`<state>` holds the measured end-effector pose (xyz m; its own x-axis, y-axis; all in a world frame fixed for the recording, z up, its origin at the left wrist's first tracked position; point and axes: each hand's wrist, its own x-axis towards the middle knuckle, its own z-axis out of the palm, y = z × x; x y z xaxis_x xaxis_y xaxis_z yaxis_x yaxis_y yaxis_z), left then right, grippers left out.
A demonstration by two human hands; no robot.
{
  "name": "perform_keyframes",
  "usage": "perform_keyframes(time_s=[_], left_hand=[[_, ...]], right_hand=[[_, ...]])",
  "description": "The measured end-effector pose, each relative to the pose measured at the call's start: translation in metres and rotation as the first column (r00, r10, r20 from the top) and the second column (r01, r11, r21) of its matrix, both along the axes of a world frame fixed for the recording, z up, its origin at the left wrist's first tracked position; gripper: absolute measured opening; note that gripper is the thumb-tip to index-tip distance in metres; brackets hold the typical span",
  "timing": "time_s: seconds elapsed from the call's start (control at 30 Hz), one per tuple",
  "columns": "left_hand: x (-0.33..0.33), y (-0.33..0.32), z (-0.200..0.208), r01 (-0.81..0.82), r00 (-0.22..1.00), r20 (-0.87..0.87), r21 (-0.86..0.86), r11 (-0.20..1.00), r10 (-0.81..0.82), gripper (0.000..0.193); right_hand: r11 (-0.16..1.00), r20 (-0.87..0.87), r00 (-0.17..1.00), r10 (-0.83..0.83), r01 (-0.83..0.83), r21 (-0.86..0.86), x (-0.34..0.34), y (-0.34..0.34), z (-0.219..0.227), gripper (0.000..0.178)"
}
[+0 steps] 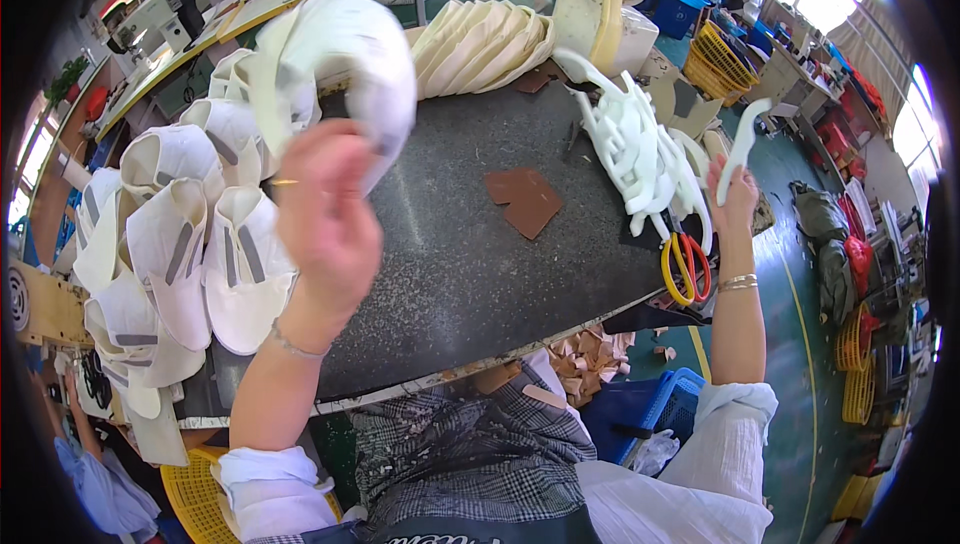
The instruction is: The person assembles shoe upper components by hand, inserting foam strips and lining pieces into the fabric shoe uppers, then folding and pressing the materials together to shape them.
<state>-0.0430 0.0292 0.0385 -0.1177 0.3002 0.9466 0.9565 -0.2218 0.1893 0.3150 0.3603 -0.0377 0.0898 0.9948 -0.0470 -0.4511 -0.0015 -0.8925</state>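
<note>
My left hand (335, 219) is raised over the left part of the dark worktable, closed on a white shoe upper (375, 54) that is smeared by motion. Out at the right edge of the table, my right hand (735, 199) grips one thin, curved white foam strip (742, 149), which stands up from the fingers. Just left of that hand lies a tangled pile of similar white strips (640, 149). Scissors with red and yellow handles (684, 269) rest at the pile's near end. Several white shoe uppers with grey patches (245, 254) are stacked along the table's left side.
Brown flat pieces (525, 202) lie mid-table. Cream-coloured pieces (480, 44) stand in a row at the back, beside a cream machine (595, 14). Below the front edge are a blue crate (640, 419), tan scraps (590, 359) and a yellow basket (195, 494). Other people work farther off.
</note>
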Motion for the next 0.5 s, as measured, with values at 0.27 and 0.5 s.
perform_keyframes(time_s=[0.27, 0.5], left_hand=[[0.014, -0.03, -0.034, 0.268, 0.952, 0.086, -0.698, 0.664, -0.294, 0.023], [0.049, -0.085, -0.003, 0.337, 0.941, 0.299, -0.77, 0.542, -0.16, 0.028]], right_hand=[[0.592, 0.316, 0.672, 0.67, -0.741, 0.318, -0.056, -0.127, 0.061, 0.029], [0.073, 0.907, 0.157, 0.391, -0.988, 0.139, -0.111, -0.239, 0.049, 0.011]])
